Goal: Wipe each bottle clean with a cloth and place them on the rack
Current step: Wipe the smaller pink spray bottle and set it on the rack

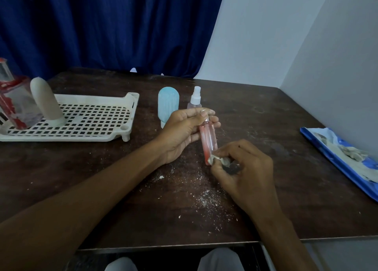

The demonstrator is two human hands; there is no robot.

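Observation:
My left hand [184,130] grips the top end of a slim pink bottle [208,140], held tilted above the dark table [286,127]. My right hand [245,168] pinches a small crumpled grey-white cloth [217,159] against the bottle's lower end. Behind my left hand stand a light blue bottle [168,101] and a small clear spray bottle [195,98]. At the left sits the white perforated rack [92,117], carrying a beige rounded bottle [46,101] and a clear bottle with red marks [15,104].
A blue packet with whitish wipes [345,158] lies at the table's right edge by the white wall. White crumbs [206,197] are scattered on the tabletop near me. A dark blue curtain [102,25] hangs behind the table.

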